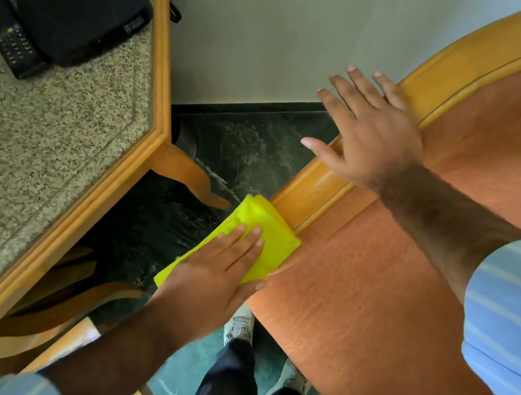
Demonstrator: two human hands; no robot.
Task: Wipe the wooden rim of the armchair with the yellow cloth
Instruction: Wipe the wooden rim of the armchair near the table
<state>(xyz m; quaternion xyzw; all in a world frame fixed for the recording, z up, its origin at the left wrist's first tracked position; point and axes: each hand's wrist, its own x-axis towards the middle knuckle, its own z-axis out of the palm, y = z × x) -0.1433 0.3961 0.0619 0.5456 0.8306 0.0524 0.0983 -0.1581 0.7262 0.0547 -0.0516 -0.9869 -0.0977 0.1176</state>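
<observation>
Rim (314, 189) beneath yellow cloth (274, 240) hidden; remote (6, 32) buttons illegible

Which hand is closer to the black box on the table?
Left. The left hand presses the yellow cloth below the black box; the right hand rests farther away on the chair's wooden rim.

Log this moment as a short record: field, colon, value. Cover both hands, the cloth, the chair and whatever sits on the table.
left hand: flat, pressing folded yellow cloth on rim
right hand: open, fingers spread, resting on the curved wooden rim of the armchair
upholstery: orange textured fabric
side table: speckled stone top with wooden edge
on table: black box, black remote control
</observation>
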